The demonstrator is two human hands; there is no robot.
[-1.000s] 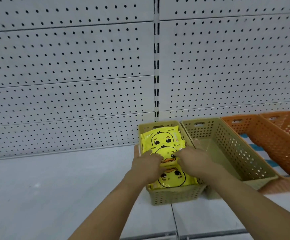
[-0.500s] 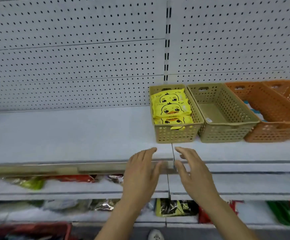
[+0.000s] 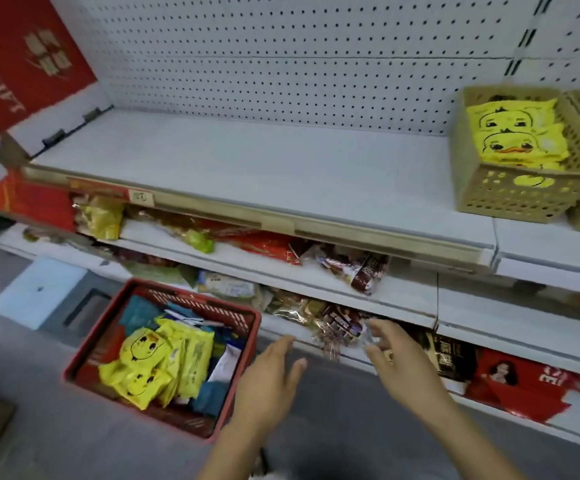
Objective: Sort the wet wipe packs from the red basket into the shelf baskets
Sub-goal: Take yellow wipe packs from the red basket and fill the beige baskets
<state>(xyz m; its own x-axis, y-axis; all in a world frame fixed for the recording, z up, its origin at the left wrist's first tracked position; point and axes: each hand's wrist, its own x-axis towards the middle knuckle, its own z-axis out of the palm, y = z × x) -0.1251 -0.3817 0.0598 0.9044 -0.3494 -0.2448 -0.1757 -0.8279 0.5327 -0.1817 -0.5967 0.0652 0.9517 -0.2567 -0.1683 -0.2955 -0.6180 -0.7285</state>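
Head view: left hand (image 3: 267,379) and right hand (image 3: 402,362) empty, fingers spread, apart, beside the floor-level red basket (image 3: 136,415). Judged step: fetching a pack. Yellow wet wipe packs (image 3: 150,362) lie piled inside, so next needs a leftward reach and a one-pack grip.

Red basket (image 3: 247,315) – hard plastic with slots. Yellow packs (image 3: 157,362) – shiny, crinkly film. Tan basket (image 3: 517,195) – matt plastic full of holes. Shelf (image 3: 247,171) – smooth, dull painted metal. Back wall (image 3: 281,64) – holey board.
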